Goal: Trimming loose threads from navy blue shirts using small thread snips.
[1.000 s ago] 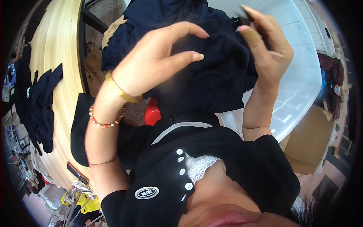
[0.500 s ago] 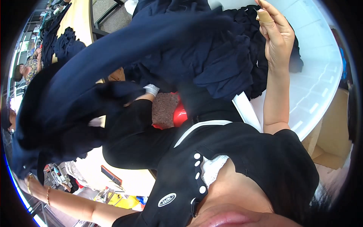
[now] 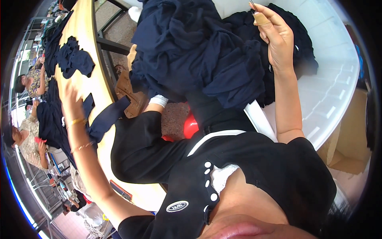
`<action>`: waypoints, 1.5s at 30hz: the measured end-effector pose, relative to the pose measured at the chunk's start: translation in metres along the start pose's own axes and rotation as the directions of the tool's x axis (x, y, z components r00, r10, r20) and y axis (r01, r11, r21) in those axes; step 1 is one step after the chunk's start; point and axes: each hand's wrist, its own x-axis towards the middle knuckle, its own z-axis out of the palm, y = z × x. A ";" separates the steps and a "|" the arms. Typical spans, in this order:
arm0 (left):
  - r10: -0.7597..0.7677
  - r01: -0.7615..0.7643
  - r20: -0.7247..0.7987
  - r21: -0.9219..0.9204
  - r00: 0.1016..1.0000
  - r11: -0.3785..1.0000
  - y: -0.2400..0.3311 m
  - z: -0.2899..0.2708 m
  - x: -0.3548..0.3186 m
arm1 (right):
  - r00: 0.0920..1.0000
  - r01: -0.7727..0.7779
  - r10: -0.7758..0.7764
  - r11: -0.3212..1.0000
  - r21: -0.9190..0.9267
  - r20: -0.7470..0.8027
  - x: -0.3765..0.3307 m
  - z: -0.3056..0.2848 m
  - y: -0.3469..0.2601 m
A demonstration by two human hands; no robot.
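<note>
My right hand [image 3: 279,43] is raised at the upper right, its thumb wrapped in tan tape. Thumb and fingers pinch a slim dark metal tool [image 3: 252,5]; its exact kind is too small to make out. Over the table at the left, my left hand [image 3: 71,95] is blurred, its fingers appearing stretched out with nothing in them. A dark navy garment [image 3: 51,119] lies beside it, a strip of it trailing toward me. Before me, a big heap of navy cloth [image 3: 199,51] covers my lap and spills into a white plastic tub.
The pale table [image 3: 84,24] runs along my left and carries another crumpled navy piece [image 3: 73,57]. The white tub [image 3: 338,67] curves around the right. An open cardboard box [image 3: 350,139] stands beyond it. Two people [image 3: 30,79] work across the table.
The navy garment, swung up across the view before, now lies on the table at the left. My left hand has moved away from the near left, up over the table; my right has shifted slightly left.
</note>
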 end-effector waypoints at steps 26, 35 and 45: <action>0.761 -0.534 0.546 -0.551 0.351 0.642 0.223 0.255 -0.157 | 0.972 -0.214 0.199 0.969 0.125 0.123 -0.007 0.017 -0.006; 0.450 -0.584 0.700 -0.058 0.554 0.810 0.178 0.267 -0.170 | 0.912 -0.309 0.303 0.951 -0.021 0.276 0.008 0.039 0.014; 0.623 -0.558 -0.048 0.393 0.781 0.731 0.102 0.250 -0.106 | 0.892 -0.331 0.353 0.936 -0.123 0.281 0.020 0.047 0.022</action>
